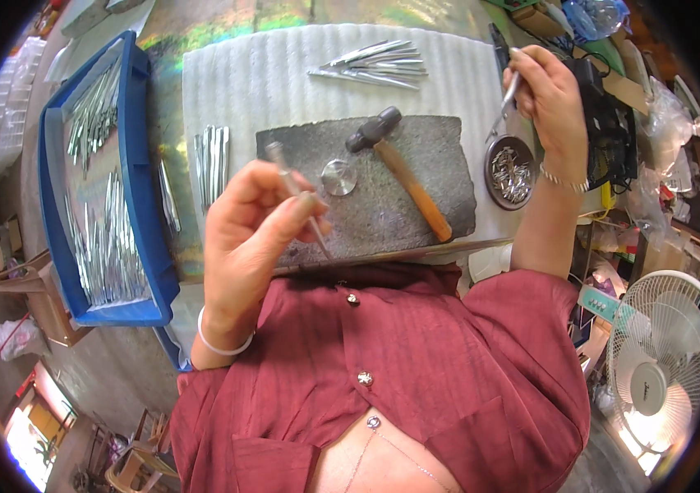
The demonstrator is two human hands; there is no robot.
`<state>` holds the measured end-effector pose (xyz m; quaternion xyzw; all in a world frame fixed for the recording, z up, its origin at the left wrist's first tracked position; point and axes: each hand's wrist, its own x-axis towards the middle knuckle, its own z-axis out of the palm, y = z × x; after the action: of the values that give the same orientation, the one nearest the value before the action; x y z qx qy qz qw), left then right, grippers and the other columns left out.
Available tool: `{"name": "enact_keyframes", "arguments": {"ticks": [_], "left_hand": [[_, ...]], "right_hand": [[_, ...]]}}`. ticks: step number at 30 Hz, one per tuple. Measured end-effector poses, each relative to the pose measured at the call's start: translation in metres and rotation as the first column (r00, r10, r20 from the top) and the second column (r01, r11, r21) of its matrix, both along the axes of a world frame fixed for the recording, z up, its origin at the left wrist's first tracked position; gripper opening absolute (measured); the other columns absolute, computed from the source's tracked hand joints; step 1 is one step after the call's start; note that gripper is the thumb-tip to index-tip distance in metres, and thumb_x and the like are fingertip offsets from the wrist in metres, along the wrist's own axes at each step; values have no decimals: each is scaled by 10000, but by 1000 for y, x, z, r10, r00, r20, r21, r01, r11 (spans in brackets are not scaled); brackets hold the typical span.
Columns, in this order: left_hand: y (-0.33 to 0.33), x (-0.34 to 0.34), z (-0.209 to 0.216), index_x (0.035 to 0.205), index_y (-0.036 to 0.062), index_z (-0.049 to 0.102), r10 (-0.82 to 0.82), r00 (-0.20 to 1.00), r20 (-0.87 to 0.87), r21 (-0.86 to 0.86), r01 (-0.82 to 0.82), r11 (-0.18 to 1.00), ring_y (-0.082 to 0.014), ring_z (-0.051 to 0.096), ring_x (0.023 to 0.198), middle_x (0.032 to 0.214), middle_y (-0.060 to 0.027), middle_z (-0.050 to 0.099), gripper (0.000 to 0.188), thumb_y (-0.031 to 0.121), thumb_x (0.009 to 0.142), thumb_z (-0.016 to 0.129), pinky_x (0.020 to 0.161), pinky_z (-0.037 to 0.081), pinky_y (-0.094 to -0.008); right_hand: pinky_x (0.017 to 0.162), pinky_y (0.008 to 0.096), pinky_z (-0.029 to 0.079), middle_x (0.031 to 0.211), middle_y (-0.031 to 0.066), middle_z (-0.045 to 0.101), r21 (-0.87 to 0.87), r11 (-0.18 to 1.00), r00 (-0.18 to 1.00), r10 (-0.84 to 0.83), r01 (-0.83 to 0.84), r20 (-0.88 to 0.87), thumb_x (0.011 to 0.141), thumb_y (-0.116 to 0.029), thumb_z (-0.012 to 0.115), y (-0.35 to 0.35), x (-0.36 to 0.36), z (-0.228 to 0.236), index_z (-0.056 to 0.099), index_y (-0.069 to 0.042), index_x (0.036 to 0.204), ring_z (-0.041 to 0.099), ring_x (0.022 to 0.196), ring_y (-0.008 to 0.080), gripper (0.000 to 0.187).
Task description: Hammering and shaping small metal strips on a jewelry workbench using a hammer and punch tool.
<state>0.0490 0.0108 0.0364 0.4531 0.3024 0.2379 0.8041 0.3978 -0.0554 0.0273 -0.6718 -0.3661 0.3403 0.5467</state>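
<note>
Left hand point(255, 226) is pinched shut on a thin metal rod point(297, 197), thumb and fingers clamped round its middle so that it slants over the near edge of the grey stone slab point(440, 160). Right hand point(547, 90) is raised over the far right of the worktop point(251, 74), its fingers closed on a slim metal tool point(508, 97) whose lower end dips toward a round dish of small metal bits point(510, 171). On the slab lie a wooden-handled hammer point(399, 164) and, just beside its head, a small shiny disc point(338, 177). To do this well, I judge the tool should lift one bit cleanly from the dish while the rod is kept steady and low over the slab, near the disc, so the two can meet without fumbling.
</note>
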Motion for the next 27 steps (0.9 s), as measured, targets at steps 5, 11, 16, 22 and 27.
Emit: {"name": "enact_keyframes", "arguments": {"ticks": [5, 11, 16, 22, 27], "left_hand": [[-2, -16, -21, 993, 17, 563, 242, 965, 106, 89, -251, 964, -107, 592, 793, 937, -61, 593, 121, 28, 879, 598, 664, 492, -215], [-6, -16, -20, 1034, 30, 530, 343, 913, 222, -235, -291, 927, -161, 638, 750, 958, -101, 595, 147, 31, 894, 572, 630, 554, -251], [-11, -11, -31, 1024, 43, 519, 352, 890, 289, -502, -172, 847, -212, 668, 793, 966, -125, 601, 126, 27, 903, 552, 657, 588, -278], [-21, -16, -41, 895, 14, 522, 215, 925, 313, -535, -16, 845, -196, 667, 794, 907, -121, 637, 77, 16, 875, 596, 662, 578, -276], [-38, -30, -30, 922, -4, 554, -111, 993, 39, -140, 115, 983, -90, 614, 750, 835, -56, 636, 112, 13, 852, 639, 670, 504, -219]], "right_hand": [[428, 221, 360, 630, -25, 544, -323, 944, 821, 134, 65, 555, 886, -223, 590, 34, 47, -71, 584, -29, 800, 446, 482, 44, 213], [645, 294, 473, 836, 120, 645, -89, 992, 711, -4, 94, 703, 838, -165, 589, 24, -29, -28, 600, -10, 996, 586, 675, 179, 221], [554, 184, 411, 831, 1, 596, 3, 909, 908, 416, -417, 49, 793, -8, 647, -21, -147, 18, 596, -7, 1055, 497, 638, 29, 267], [544, 157, 418, 838, 8, 617, 138, 916, 748, 390, -378, -537, 857, -8, 628, -33, -187, -3, 597, 19, 1022, 517, 639, 12, 170], [514, 153, 416, 745, 12, 620, 87, 916, 671, 349, -391, -654, 866, -42, 637, -29, -201, -5, 610, 14, 955, 533, 613, 15, 109]]}}
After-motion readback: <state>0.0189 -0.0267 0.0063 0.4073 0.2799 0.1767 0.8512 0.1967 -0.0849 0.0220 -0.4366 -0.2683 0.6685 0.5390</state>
